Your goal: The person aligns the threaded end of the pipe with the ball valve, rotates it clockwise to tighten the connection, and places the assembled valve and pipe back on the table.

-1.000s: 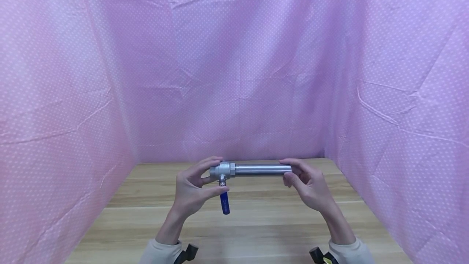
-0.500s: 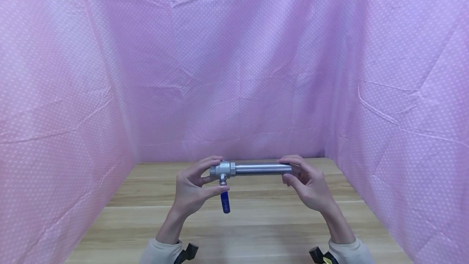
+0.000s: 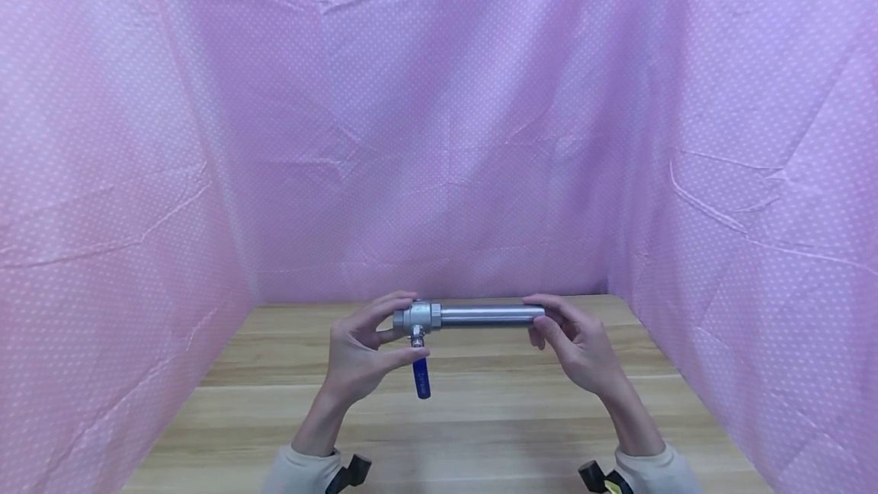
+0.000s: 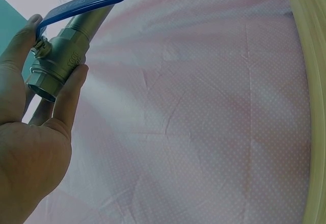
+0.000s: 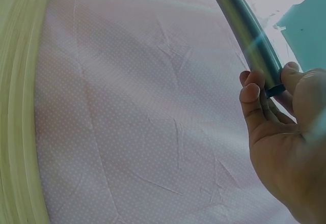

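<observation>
Held level above the table is a silver ball valve [image 3: 418, 318] joined to a smooth metal pipe [image 3: 490, 316]. My left hand [image 3: 357, 357] grips the valve body, fingers behind it and thumb on the lever. That blue lever handle [image 3: 421, 378] points toward me; in the left wrist view the handle [image 4: 89, 4] runs along over the pipe. At the other end, my right hand [image 3: 579, 345] pinches the pipe's free end between thumb and fingers. The right wrist view shows the pipe [image 5: 249, 35] with the right fingers around its open end. A few threads show where pipe meets valve.
Below the hands lies a wooden table [image 3: 480, 418]. Pink dotted cloth [image 3: 439, 136] hangs at the back and on both sides. Dark straps with small black blocks sit at both sleeve cuffs.
My right thumb and fingers have shifted around the pipe's end, the thumb now higher on its near side. The left hand and valve stay in place.
</observation>
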### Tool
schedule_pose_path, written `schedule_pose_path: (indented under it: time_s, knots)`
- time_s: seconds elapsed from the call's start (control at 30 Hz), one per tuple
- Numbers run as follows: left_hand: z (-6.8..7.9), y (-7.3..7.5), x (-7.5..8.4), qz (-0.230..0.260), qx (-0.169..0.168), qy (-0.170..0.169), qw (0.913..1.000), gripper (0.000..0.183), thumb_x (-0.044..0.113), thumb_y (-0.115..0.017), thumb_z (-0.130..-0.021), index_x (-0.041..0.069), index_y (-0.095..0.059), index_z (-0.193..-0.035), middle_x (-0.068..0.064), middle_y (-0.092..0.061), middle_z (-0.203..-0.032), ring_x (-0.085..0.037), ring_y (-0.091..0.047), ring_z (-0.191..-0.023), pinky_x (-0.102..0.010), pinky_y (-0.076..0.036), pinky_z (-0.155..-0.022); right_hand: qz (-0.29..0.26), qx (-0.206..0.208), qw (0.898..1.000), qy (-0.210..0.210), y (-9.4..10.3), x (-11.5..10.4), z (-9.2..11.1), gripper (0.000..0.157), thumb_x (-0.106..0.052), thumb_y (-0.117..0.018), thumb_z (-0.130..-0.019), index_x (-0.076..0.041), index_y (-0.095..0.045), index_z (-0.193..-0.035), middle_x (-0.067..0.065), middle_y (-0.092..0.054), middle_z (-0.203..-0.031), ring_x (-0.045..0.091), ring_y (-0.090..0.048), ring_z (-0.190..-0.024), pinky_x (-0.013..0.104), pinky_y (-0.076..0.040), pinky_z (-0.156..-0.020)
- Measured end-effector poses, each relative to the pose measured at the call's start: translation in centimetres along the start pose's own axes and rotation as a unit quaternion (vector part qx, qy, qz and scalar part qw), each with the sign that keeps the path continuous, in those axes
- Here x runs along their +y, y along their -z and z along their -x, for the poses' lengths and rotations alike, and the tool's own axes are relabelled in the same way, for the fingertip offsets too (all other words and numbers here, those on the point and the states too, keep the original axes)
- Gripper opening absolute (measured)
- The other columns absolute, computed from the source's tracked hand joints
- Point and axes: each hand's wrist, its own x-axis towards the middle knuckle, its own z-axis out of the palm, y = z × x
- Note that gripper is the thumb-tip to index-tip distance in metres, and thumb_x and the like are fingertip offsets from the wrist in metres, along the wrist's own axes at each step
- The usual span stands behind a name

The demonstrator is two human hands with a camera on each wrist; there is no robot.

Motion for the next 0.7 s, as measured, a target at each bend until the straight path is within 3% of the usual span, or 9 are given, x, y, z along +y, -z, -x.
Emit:
schedule_pose_path:
  time_s: [0.07, 0.17, 0.3, 0.37, 0.53, 0.7]
  knots:
    - [-0.01, -0.01, 0.05, -0.001, 0.000, 0.001, 1.0000, 0.075, -0.029, -0.091, -0.068, -0.014, -0.068, -0.138, 0.005, -0.075, -0.148, -0.012, -0.075, -0.135, -0.044, -0.072, -0.104, -0.004, 0.000, 1.000, -0.008, 0.00, -0.08, 0.00, 0.035, 0.025, -0.059, -0.101, 0.014, -0.066, -0.134, 0.009, -0.071, -0.085, 0.017, -0.065, -0.073, 0.027, -0.054, -0.052]
    - [-0.02, -0.03, 0.12, -0.001, 0.000, 0.003, 1.0000, 0.075, -0.029, -0.090, -0.068, -0.014, -0.068, -0.138, 0.005, -0.075, -0.148, -0.012, -0.074, -0.135, -0.044, -0.072, -0.105, -0.018, 0.001, 1.000, -0.019, 0.02, -0.21, 0.00, 0.042, 0.027, -0.063, -0.098, 0.012, -0.066, -0.137, 0.004, -0.073, -0.103, 0.012, -0.069, -0.078, 0.023, -0.060, -0.056]
    - [0.00, -0.04, 0.11, -0.001, 0.002, 0.009, 1.0000, 0.075, -0.028, -0.091, -0.068, -0.014, -0.068, -0.138, 0.005, -0.075, -0.147, -0.012, -0.074, -0.135, -0.044, -0.072, -0.105, -0.046, -0.003, 0.999, -0.015, 0.03, -0.28, 0.01, 0.049, 0.031, -0.067, -0.092, 0.015, -0.064, -0.138, -0.002, -0.070, -0.130, 0.004, -0.074, -0.091, 0.019, -0.066, -0.065]
    - [0.02, -0.05, 0.09, -0.001, 0.003, 0.011, 0.9999, 0.075, -0.028, -0.091, -0.068, -0.014, -0.069, -0.138, 0.003, -0.075, -0.147, -0.012, -0.074, -0.135, -0.044, -0.072, -0.105, -0.056, -0.006, 0.998, -0.008, 0.02, -0.24, 0.01, 0.049, 0.033, -0.067, -0.091, 0.017, -0.063, -0.137, -0.003, -0.070, -0.135, 0.002, -0.074, -0.095, 0.017, -0.068, -0.068]
    - [0.03, -0.05, 0.02, -0.001, 0.004, 0.011, 0.9999, 0.075, -0.028, -0.091, -0.068, -0.014, -0.069, -0.138, 0.000, -0.076, -0.147, -0.013, -0.075, -0.135, -0.044, -0.072, -0.104, -0.056, 0.000, 0.998, 0.011, -0.01, -0.02, -0.08, 0.048, 0.034, -0.067, -0.090, 0.017, -0.064, -0.134, -0.002, -0.071, -0.131, 0.003, -0.074, -0.096, 0.019, -0.068, -0.068]
    - [-0.03, -0.05, -0.04, 0.003, 0.001, 0.008, 1.0000, 0.075, -0.029, -0.091, -0.068, -0.014, -0.069, -0.138, 0.003, -0.076, -0.147, -0.013, -0.074, -0.135, -0.045, -0.073, -0.104, -0.030, 0.012, 0.999, 0.004, 0.00, -0.07, -0.05, 0.045, 0.031, -0.069, -0.090, 0.014, -0.067, -0.132, 0.005, -0.071, -0.109, 0.002, -0.071, -0.087, 0.024, -0.062, -0.058]
